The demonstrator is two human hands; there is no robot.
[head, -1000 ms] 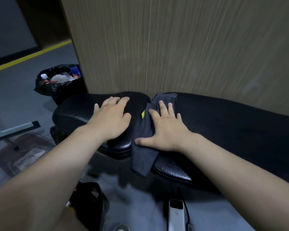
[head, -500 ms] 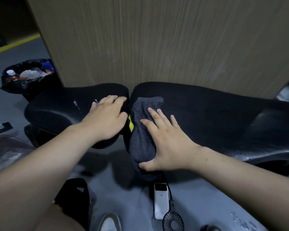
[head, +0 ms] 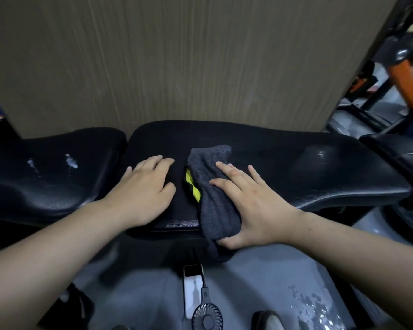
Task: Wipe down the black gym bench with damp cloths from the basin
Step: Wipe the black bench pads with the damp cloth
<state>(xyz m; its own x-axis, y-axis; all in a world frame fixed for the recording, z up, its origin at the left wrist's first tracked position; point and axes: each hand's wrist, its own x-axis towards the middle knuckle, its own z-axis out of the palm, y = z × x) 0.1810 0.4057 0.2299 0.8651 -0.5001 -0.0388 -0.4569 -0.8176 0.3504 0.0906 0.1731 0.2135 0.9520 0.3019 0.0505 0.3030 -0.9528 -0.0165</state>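
Fingers of the right hand are held straight and spread, pressed flat on a dark grey terry cloth, with the thumb laid along the cloth's near edge; nothing is gripped. Under the palm the cloth is draped across the long pad of the black padded vinyl gym bench, and its lower end is hung over the pad's front edge beside the thumb. A bright yellow tag is shown on the cloth's side away from the palm. Just past that tag the left hand is laid flat on the same pad, fingers straight and relaxed, clear of the cloth. Further out from the left hand, the bench's shorter seat pad is marked with pale wet smears. Beyond both hands a brown wood-grain panel is stood behind the bench. Below the wrists, a white rectangular device and a small dark round fan are laid on the grey floor, with water droplets scattered under the right forearm.
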